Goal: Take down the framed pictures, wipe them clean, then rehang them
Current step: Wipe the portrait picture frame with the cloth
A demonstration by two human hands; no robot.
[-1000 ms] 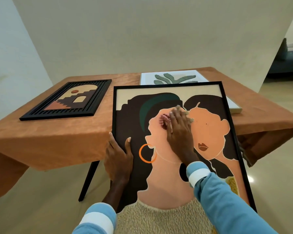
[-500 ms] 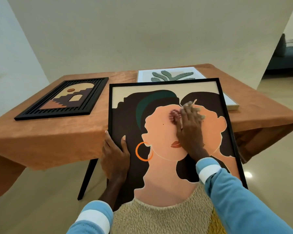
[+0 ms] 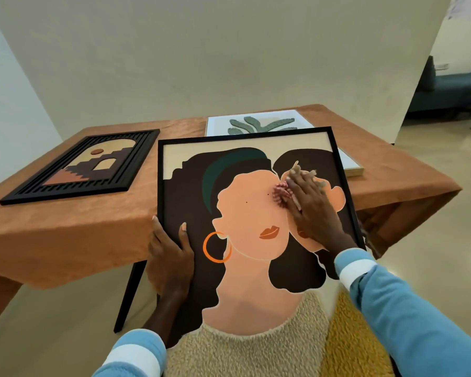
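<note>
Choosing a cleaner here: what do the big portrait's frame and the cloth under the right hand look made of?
The portrait frame: thin, matte black, no visible grain; painted wood or metal, can't tell. The cloth under the right hand: pink nubby tufts, likely chenille microfibre.

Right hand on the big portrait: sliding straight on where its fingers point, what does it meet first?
Probably the black top bar of the large picture; the right hand, pressing a cloth, points up and slightly left across the print. The plant picture lies beyond.
</note>
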